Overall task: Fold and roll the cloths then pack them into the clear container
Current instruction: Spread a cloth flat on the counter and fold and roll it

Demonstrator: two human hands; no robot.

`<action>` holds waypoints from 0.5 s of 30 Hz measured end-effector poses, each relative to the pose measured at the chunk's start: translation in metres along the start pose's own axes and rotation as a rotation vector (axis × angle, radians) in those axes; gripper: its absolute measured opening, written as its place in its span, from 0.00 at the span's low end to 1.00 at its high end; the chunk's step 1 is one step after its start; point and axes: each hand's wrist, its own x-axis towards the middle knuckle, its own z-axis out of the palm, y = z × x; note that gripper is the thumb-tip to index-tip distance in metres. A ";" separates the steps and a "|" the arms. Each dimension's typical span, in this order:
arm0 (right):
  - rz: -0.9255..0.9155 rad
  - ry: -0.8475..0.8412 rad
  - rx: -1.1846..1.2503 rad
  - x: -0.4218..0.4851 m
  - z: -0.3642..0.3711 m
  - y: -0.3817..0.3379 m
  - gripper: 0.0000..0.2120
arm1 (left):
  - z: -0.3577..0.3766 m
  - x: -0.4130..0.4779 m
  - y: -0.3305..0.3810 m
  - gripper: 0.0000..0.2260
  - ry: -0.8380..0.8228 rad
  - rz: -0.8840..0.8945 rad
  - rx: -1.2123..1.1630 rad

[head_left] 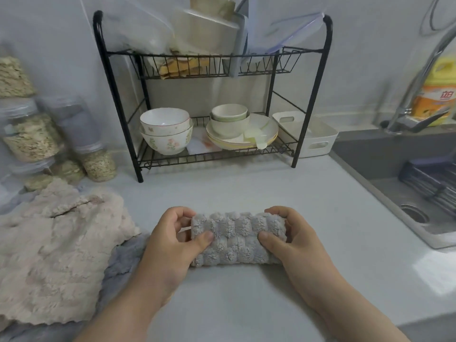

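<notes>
A grey fluffy cloth [236,239] lies on the white counter [246,299] as a thick roll, its long side running left to right. My left hand [172,240] grips its left end, thumb on top and fingers curled over the far side. My right hand [293,238] grips the right end the same way. To the left lies a beige fluffy cloth [54,253], spread loosely over another grey cloth [121,262]. I cannot pick out the clear container for packing.
A black two-tier dish rack [209,99] with bowls and plates stands at the back. Jars of oats [34,137] stand at the back left. A white basket [313,137] sits beside the rack. The sink [407,183], tap and a yellow detergent bottle [436,95] are on the right.
</notes>
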 end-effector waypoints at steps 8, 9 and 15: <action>0.266 0.033 -0.093 0.005 0.000 -0.020 0.16 | 0.005 -0.003 0.025 0.07 -0.076 -0.149 0.166; 0.308 0.024 -0.088 0.006 0.002 -0.027 0.14 | 0.004 -0.001 0.028 0.07 -0.084 -0.185 0.147; 0.459 0.111 -0.073 0.005 0.014 -0.065 0.07 | -0.003 0.011 0.052 0.11 -0.125 -0.419 -0.052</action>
